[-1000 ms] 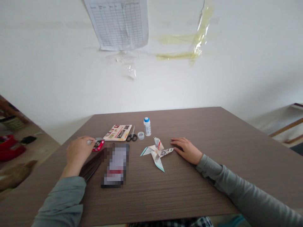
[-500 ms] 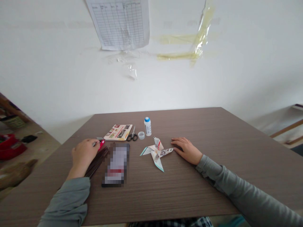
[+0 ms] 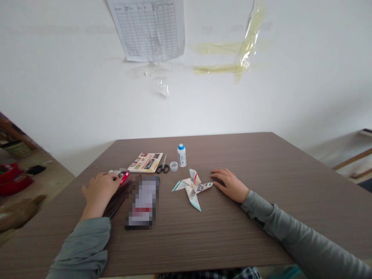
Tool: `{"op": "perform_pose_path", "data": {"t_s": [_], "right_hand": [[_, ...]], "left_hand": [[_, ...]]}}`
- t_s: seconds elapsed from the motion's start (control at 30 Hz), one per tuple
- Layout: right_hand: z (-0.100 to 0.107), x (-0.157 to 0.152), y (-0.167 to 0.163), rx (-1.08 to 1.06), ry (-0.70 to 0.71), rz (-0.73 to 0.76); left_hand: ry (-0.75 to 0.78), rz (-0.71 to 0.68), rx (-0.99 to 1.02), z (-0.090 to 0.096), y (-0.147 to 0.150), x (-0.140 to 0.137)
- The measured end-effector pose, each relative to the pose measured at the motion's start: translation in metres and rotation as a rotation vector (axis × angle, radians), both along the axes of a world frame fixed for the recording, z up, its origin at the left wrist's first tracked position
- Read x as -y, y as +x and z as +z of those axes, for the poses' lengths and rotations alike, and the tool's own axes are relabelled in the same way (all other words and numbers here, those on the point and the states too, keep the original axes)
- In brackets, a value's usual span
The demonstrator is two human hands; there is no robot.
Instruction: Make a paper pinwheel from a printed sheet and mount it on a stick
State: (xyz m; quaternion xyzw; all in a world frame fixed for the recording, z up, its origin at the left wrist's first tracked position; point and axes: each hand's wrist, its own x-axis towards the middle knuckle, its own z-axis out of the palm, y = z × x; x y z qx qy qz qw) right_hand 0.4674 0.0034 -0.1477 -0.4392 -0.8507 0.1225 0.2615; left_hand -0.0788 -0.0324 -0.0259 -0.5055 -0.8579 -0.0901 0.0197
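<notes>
At the left of the table, my left hand [image 3: 101,190] reaches in with its fingers bent down and closed. Its fingertips are beside a small red-and-white object [image 3: 124,178] and a whitish item [image 3: 118,172]. What those fingers hold, if anything, is hidden. Thin dark brown sticks [image 3: 119,198] lie partly under the wrist. Flat on the tabletop rests my right hand [image 3: 229,184], fingers stretched out and holding nothing. Its fingertips lie by one blade of a folded paper pinwheel [image 3: 192,189], which is printed and has light-blue edges.
A pixelated phone [image 3: 142,203] lies between the sticks and the pinwheel. Behind are a printed folded paper [image 3: 145,162], black-handled scissors [image 3: 162,167], a translucent cap or ring [image 3: 173,166] and a white bottle with a blue cap [image 3: 181,155]. The wall [image 3: 203,108] borders the table's far edge.
My left hand has shifted slightly left and its fingers have turned; more of the whitish item shows beyond them. The right hand and pinwheel stay put.
</notes>
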Motion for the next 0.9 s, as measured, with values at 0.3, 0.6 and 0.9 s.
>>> {"op": "perform_pose_path", "data": {"t_s": [0.3, 0.6, 0.9], "right_hand": [[-0.002, 0.0, 0.0, -0.008, 0.01, -0.007], [0.002, 0.001, 0.0, -0.018, 0.001, 0.003], [0.0, -0.001, 0.002, -0.024, -0.001, 0.003]], "left_hand": [[-0.026, 0.019, 0.042, 0.008, 0.004, -0.002], [0.147, -0.002, 0.024, -0.007, -0.002, -0.002], [0.238, -0.017, 0.087, -0.004, 0.001, -0.003]]}}
